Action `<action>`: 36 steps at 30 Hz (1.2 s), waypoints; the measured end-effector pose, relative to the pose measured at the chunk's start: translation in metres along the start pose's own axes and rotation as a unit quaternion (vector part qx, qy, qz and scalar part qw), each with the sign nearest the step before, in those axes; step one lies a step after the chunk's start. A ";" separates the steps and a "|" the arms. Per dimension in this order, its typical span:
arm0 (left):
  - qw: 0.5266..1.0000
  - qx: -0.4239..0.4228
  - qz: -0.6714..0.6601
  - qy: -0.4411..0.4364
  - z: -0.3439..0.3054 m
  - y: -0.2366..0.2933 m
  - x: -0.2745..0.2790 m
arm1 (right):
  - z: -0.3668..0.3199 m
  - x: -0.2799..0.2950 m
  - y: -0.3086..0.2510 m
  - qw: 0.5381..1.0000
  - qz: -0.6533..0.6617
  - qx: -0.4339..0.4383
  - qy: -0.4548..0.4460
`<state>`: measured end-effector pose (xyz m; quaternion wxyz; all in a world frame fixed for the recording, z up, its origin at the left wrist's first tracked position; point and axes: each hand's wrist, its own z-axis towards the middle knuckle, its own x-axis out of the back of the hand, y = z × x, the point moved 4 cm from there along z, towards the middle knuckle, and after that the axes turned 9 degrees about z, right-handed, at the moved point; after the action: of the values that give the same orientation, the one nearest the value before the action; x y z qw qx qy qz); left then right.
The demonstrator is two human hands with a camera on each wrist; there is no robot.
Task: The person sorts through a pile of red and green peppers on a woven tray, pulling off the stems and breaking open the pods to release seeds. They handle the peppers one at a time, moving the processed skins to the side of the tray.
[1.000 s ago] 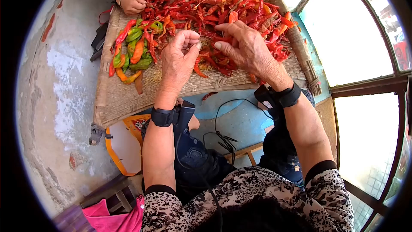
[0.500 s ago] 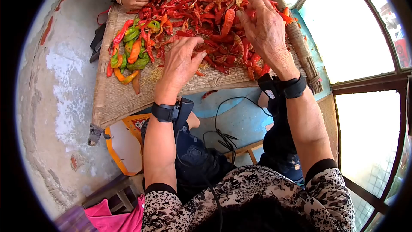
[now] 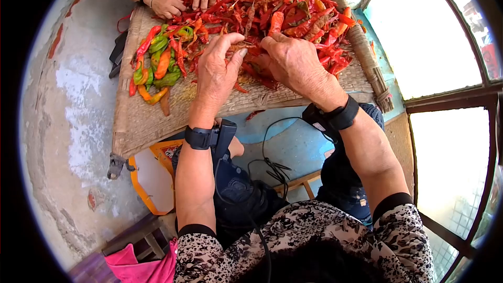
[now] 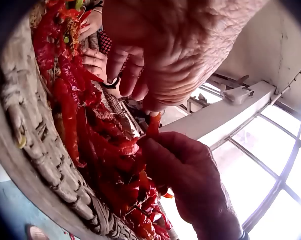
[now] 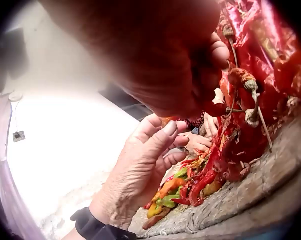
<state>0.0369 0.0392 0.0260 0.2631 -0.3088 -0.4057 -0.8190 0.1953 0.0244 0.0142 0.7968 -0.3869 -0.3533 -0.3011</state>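
Over at the woven tray's (image 3: 149,123) left edge, there's a cluster of green and orange peppers (image 3: 166,63); another person's hands (image 3: 167,4) are among red ones by the far left corner. Now the left hand (image 3: 214,76), thumb and fingers curved, pinches one end of a red pepper (image 4: 153,126) above the near edge's middle. The right hand (image 3: 298,65) grips its other end, beside the red heap (image 3: 327,26) reaching the right edge.
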 end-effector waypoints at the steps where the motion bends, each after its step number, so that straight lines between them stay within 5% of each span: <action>1: 1.000 0.001 0.001 0.000 0.001 -0.004 0.000 | 0.000 0.002 0.003 0.999 0.009 0.004 0.036; 5: 0.984 0.162 -0.051 -0.046 -0.002 -0.026 -0.005 | 0.007 0.030 0.016 0.990 0.097 -0.051 0.092; 7: 0.984 -0.028 0.141 -0.110 -0.006 -0.020 -0.013 | 0.010 0.039 0.024 0.984 0.085 -0.045 0.150; 8: 0.980 -0.056 0.150 -0.117 -0.010 -0.019 -0.018 | 0.010 0.042 0.029 0.979 0.092 -0.060 0.171; 16: 0.966 -0.097 0.214 -0.108 -0.011 -0.018 -0.038 | 0.011 0.058 0.054 0.953 0.038 -0.135 0.269; 19: 0.961 -0.071 0.216 -0.161 -0.006 -0.020 -0.041 | 0.009 0.059 0.045 0.954 0.075 -0.077 0.279; 25: 0.954 -0.072 0.254 -0.143 -0.001 -0.014 -0.033 | 0.005 0.025 0.003 0.996 0.063 0.038 0.051; 29: 0.964 -0.089 0.246 -0.051 -0.002 -0.012 -0.020 | 0.000 0.004 -0.004 0.997 0.016 -0.016 -0.069; 34: 0.979 -0.082 0.186 -0.036 -0.003 -0.005 -0.009 | 0.000 -0.005 -0.002 0.996 0.023 -0.017 -0.087; 36: 0.980 -0.056 0.190 -0.022 -0.002 -0.009 -0.005 | 0.000 -0.001 0.003 0.999 0.035 -0.003 -0.018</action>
<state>0.0335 0.0431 0.0174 0.3874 -0.4127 -0.2987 -0.7683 0.1970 0.0258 0.0124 0.7994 -0.4068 -0.3526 -0.2669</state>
